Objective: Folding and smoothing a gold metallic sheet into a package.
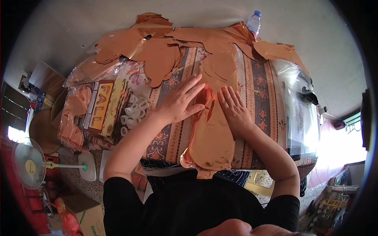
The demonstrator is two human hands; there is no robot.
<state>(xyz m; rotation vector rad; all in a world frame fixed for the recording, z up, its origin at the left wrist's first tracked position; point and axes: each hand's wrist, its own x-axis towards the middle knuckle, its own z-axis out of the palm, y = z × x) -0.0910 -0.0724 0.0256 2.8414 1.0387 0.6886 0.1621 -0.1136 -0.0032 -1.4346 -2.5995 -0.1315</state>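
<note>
A shiny copper-coloured foil balloon (212, 137) lies flat and deflated down the middle of the table, its near end hanging just past the front edge. Along its left side the foil is creased and folded, with a reddish crumpled patch by my fingers. My left hand (179, 100) is open, fingertips touching the foil from the left and thumb over the crease. From the right, my right hand (236, 110) rests flat on the balloon with its fingers stretched out. Neither hand grips anything.
Stacks of flat copper foil balloons (157, 59) spread along the table's far side. Left are printed packets (100, 104) and white ribbon rolls (135, 110); right, clear plastic sleeves (297, 114). A water bottle (254, 23) stands behind. A fan (29, 165) is at far left.
</note>
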